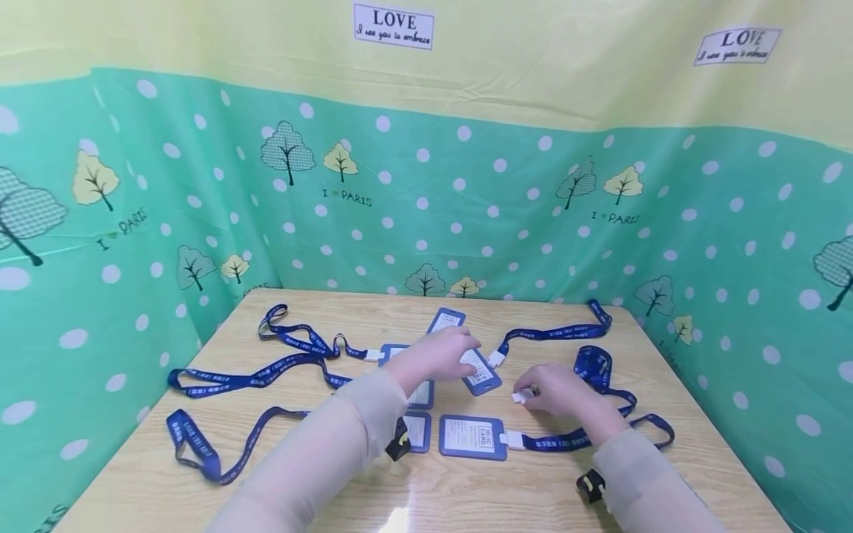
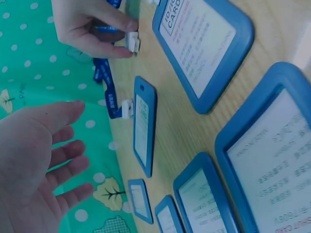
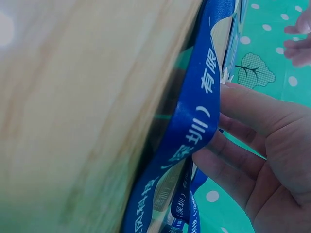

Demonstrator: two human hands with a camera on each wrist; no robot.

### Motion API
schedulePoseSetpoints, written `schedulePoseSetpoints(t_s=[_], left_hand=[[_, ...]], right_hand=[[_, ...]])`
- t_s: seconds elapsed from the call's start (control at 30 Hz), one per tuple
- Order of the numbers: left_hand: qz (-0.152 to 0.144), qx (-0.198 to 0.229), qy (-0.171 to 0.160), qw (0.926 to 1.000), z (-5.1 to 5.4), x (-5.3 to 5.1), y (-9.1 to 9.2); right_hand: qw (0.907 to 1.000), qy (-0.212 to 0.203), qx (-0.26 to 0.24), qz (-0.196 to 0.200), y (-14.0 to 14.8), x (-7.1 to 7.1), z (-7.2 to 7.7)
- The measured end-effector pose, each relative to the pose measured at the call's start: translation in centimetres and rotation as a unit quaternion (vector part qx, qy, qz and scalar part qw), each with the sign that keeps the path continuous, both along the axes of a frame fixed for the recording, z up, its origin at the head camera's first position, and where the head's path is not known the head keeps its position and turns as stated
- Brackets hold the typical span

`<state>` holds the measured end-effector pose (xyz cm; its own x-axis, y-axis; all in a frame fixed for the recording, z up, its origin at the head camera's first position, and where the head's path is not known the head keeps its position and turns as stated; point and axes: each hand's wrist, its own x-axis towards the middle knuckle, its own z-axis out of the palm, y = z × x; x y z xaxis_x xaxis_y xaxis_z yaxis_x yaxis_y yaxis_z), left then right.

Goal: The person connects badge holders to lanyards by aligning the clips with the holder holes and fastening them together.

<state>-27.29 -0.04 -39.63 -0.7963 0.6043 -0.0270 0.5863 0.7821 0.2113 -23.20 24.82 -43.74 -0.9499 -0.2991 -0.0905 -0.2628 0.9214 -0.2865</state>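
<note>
My right hand (image 1: 556,389) pinches a white plastic clip (image 1: 523,397) at the end of a blue lanyard, just above the table; the left wrist view shows the clip (image 2: 132,42) between thumb and finger. Over the badge holders hovers my left hand (image 1: 440,355), its fingers (image 2: 68,167) loosely spread and holding nothing. Below it a blue-framed badge holder (image 1: 481,372) lies slanted, near another white clip (image 1: 496,359). One more badge holder (image 1: 472,437) lies closer, joined to its lanyard (image 1: 556,443). In the right wrist view, printed lanyard strap (image 3: 194,111) partly covers the fingertips.
Several lanyards (image 1: 246,381) curl across the left of the wooden table (image 1: 506,496). A badge holder (image 1: 446,319) lies at the back, and others, such as this badge holder (image 1: 417,431), are partly behind my left arm. A green dotted curtain (image 1: 426,222) hangs around the table.
</note>
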Motion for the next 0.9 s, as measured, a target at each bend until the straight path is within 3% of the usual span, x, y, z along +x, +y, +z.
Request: schedulePoseSetpoints(t_s=[0.2,0.6,0.9], left_hand=[[-0.013,-0.009,-0.011,0.9998,-0.1,-0.4,0.3],[-0.001,-0.055,-0.031,0.9980,-2.2,-0.2,0.8],[-0.013,-0.096,-0.002,0.9953,-3.2,0.1,1.4]], right_hand=[[1.0000,-0.003,-0.004,-0.001,0.0,-0.1,0.0],[1.0000,0.006,-0.001,0.005,0.0,-0.1,0.0],[1.0000,0.005,-0.003,0.000,0.0,0.1,0.1]])
